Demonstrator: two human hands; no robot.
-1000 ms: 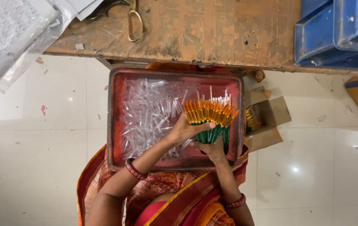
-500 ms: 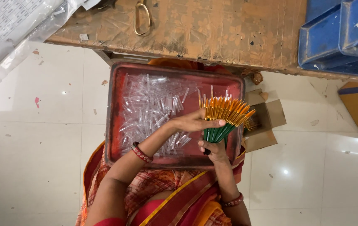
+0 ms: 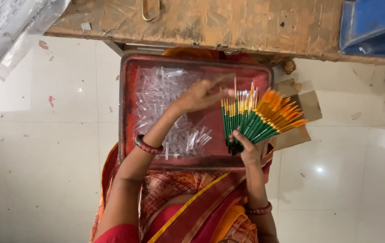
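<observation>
Many brushes fanned in right hand

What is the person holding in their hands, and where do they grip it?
The right hand holds a fanned bunch of paintbrushes by the green handle ends. The left hand hovers blurred over the red tray; whether it holds anything cannot be told.

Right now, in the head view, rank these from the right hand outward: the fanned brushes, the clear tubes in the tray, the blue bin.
From the right hand:
1. Fanned brushes, held in it.
2. Clear tubes, left, in the red tray.
3. Blue bin, top right on the table.
</observation>
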